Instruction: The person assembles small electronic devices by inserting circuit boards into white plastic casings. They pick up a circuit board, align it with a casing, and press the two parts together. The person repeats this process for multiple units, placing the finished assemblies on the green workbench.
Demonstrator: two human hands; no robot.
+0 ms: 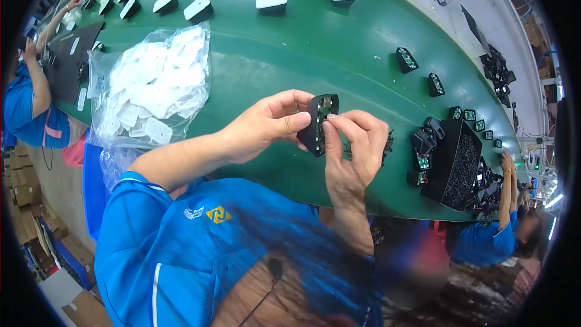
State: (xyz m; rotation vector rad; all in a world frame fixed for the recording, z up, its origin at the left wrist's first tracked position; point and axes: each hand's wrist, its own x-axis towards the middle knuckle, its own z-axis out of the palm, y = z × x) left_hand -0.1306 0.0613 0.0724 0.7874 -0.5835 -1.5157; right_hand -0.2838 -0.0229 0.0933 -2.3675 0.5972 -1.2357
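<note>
My left hand (266, 124) is closed round a black plastic housing (313, 127), holding it up on edge above the green table. Inside the housing's open face a green circuit board (325, 109) shows. My right hand (357, 142) pinches at the board, thumb and forefinger pressed together against it; whatever small part may be between those fingertips is hidden. Behind and under my right hand lies a scatter of small black pieces (388, 140) on the table, partly covered by the hand.
A clear bag of white plates (160, 79) lies left. White-topped black housings (270, 1) stand along the far side. Open housings with boards (407, 60) sit to the right, near a black box of tiny black parts (463, 163). Co-workers in blue (30, 94) work at both sides.
</note>
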